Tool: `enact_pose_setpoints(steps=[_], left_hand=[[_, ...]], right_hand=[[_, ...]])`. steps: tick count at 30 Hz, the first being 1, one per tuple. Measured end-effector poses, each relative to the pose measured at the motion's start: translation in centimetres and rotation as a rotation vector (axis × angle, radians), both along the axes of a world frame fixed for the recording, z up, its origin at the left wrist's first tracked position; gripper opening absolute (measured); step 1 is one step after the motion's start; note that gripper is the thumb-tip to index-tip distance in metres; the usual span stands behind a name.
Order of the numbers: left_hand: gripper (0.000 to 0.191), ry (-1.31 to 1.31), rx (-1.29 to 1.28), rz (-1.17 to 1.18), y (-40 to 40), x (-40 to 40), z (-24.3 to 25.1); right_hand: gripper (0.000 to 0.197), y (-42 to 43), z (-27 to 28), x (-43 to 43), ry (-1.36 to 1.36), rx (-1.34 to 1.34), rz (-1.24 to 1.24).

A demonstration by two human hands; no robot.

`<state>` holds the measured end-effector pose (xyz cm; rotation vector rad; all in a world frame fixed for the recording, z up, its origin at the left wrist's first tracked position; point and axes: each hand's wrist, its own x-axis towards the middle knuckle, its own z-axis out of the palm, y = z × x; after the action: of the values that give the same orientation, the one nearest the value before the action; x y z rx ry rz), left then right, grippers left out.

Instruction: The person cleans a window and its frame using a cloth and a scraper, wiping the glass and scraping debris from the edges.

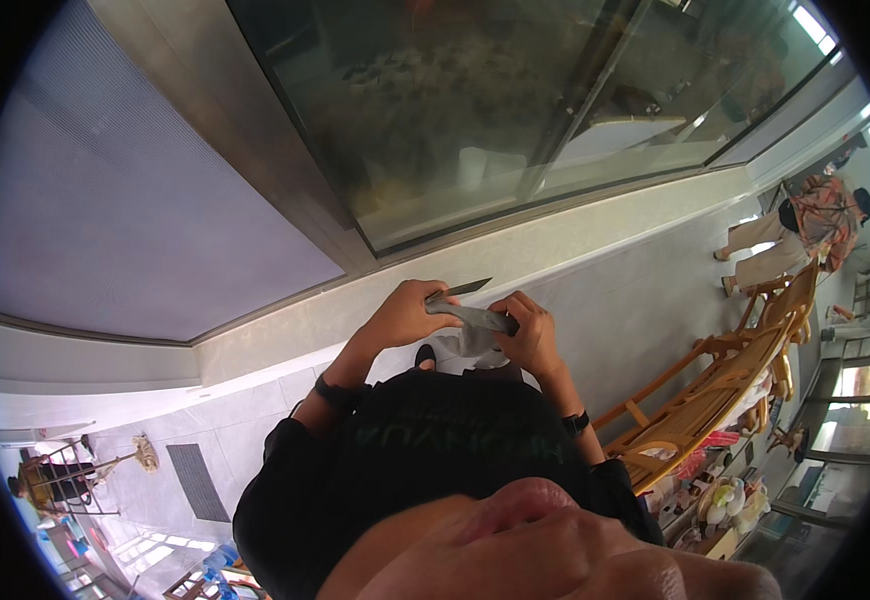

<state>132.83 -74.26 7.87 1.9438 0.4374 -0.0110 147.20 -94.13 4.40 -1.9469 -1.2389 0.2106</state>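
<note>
My left hand [414,313] holds a thin, flat, dark pointed blade [471,287] between thumb and fingers, its tip toward the right. The blade's handle is hidden in that hand. A grey cloth [472,337] runs between my two hands and hangs down in loose folds. My right hand [531,330] grips the cloth's right end, where a dark edge shows at the fingers; I cannot tell what that edge is. Both hands are in front of my waist, close to a pale window ledge [577,247].
Ahead are a large glass pane [435,135] and a mesh screen [127,210] in metal frames. Wooden chairs [705,397] line the right side, near a person [817,217]. Another person [48,476] is far left, by a mop [144,454]. A grey mat [198,482] lies on the tiles.
</note>
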Motion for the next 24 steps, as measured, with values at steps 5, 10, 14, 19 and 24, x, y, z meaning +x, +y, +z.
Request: enact_pose_setpoints(steps=[5, 10, 14, 19, 24], left_hand=[[0.030, -0.108, 0.077, 0.129, 2.0, -1.3, 1.3], [0.020, -0.365, 0.263, 0.301, 0.9, -2.4, 3.1], [0.018, -0.545, 0.222, 0.547, 0.1, -1.0, 1.9], [0.023, -0.307, 0.294, 0.633, 1.9, 2.3, 0.9], [0.016, -0.424, 0.453, 0.674, 1.2, 5.5, 2.4]], right_hand=[[0.031, 1.4, -0.1, 2.7, -0.101, 0.050, 0.137], [0.035, 2.7, 1.1, 6.1, -0.082, 0.078, 0.215], [0.027, 3.4, 4.4, 9.8, 0.020, 0.247, 0.255], [0.016, 4.8, 3.8, 15.5, -0.003, 0.256, 0.207], [0.011, 5.7, 6.3, 17.6, 0.056, 0.264, 0.083]])
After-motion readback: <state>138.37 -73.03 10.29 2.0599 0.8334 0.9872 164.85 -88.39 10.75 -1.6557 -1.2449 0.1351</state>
